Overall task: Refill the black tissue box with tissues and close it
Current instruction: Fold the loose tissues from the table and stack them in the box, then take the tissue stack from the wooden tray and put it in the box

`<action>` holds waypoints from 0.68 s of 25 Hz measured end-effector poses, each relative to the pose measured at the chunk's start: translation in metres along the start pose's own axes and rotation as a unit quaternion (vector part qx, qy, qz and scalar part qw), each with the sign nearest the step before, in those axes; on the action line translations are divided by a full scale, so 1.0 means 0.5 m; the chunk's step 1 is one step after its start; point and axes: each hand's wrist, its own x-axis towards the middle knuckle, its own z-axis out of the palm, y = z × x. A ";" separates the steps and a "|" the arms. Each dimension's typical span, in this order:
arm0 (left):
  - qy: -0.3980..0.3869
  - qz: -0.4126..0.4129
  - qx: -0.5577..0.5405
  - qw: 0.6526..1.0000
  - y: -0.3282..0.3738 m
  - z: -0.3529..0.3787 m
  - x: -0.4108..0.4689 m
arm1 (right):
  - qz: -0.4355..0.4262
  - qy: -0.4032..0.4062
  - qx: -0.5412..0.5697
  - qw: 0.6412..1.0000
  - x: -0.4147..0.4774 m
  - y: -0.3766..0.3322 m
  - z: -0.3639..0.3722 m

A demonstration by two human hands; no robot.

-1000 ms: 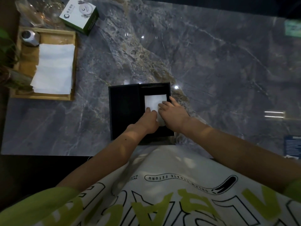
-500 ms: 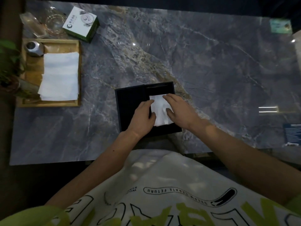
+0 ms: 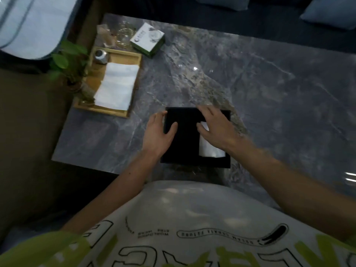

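The black tissue box lies flat near the front edge of the grey marble table. A black lid panel covers its left and middle part. White tissues show in the uncovered strip on the right. My left hand grips the lid's left edge, thumb on top and fingers down the side. With its fingers spread, my right hand rests over the far end of the tissues and the lid's right edge.
A wooden tray at the table's left holds a stack of white tissues and a small metal jar. Behind it stand a green-and-white carton and glassware. A leafy plant overhangs the tray's left side.
My left hand moved from the tissues to the lid's left edge. The lid now covers more of the box and less tissue shows. My head has pulled back.
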 end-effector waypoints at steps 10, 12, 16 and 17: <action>0.121 -0.101 0.003 0.988 -0.067 -0.111 -0.036 | -0.071 -0.032 0.091 0.993 0.117 -0.138 0.031; 0.129 -0.108 0.005 0.986 -0.093 -0.134 -0.020 | -0.074 -0.043 0.090 0.992 0.141 -0.165 0.047; 0.127 -0.118 -0.015 0.985 -0.148 -0.176 0.042 | -0.067 -0.042 0.082 0.994 0.210 -0.214 0.077; 0.120 -0.118 -0.020 0.986 -0.161 -0.186 0.062 | -0.058 -0.036 0.087 0.994 0.229 -0.226 0.084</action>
